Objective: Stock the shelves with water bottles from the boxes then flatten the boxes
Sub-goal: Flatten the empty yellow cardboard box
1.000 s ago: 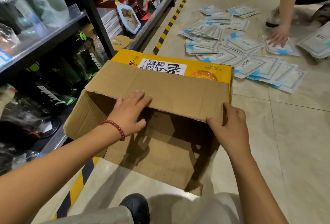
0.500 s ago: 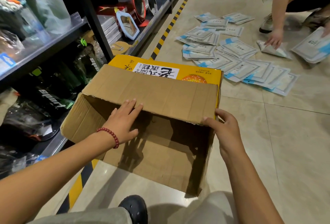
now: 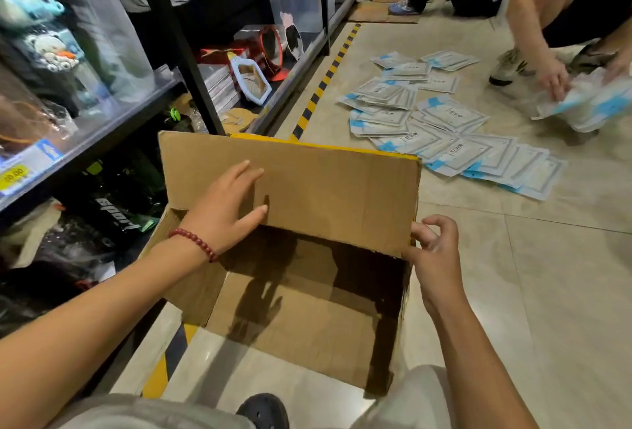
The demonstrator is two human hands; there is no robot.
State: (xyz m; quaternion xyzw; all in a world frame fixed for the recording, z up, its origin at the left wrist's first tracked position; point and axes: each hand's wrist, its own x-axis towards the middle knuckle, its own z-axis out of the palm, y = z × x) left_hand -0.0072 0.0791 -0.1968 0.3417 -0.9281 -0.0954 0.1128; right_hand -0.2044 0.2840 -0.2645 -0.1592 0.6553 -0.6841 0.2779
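Flattening step, I judge: empty box (image 3: 301,268) sits on floor beside shelf (image 3: 102,127). My left hand (image 3: 222,210) presses flat on its flap (image 3: 307,189); right hand (image 3: 432,247) pinches the flap corner. Next: collapse the walls.

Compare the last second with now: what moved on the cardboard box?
The flap swung up, hiding the box's yellow printed face. The left hand stays flat on it; the right hand now pinches its corner. The cardboard box stays on the floor, empty.
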